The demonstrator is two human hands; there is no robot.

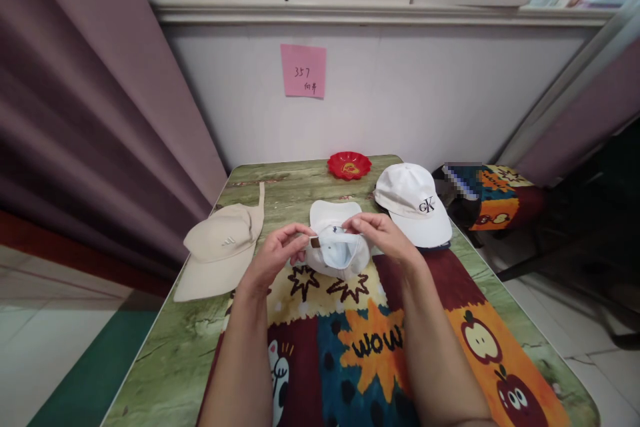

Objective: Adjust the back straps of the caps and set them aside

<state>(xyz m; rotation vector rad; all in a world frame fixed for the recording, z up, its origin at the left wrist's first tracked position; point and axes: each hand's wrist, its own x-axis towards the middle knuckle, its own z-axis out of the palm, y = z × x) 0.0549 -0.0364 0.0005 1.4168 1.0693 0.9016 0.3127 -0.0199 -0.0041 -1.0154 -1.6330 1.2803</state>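
Note:
A white baseball cap (336, 212) lies in the middle of the table, its brim pointing away and its pale blue inside showing through the back opening. My left hand (280, 250) pinches the left end of the cap's back strap, close to a small brown tab. On the other side, my right hand (383, 232) has its fingertips closed on the strap's right part. A beige cap (220, 247) with its strap sticking up rests left of my left hand. Beyond my right hand, a white cap with black letters (413, 200) sits on something dark, partly hidden.
The green wood-patterned table (165, 360) carries a colourful cloth (345, 353). A red scalloped dish (349, 165) stands near the wall, below a pink note (303, 71). Purple curtains (100, 80) hang at the left. To the right is a patterned cloth (495, 203) beside dark furniture.

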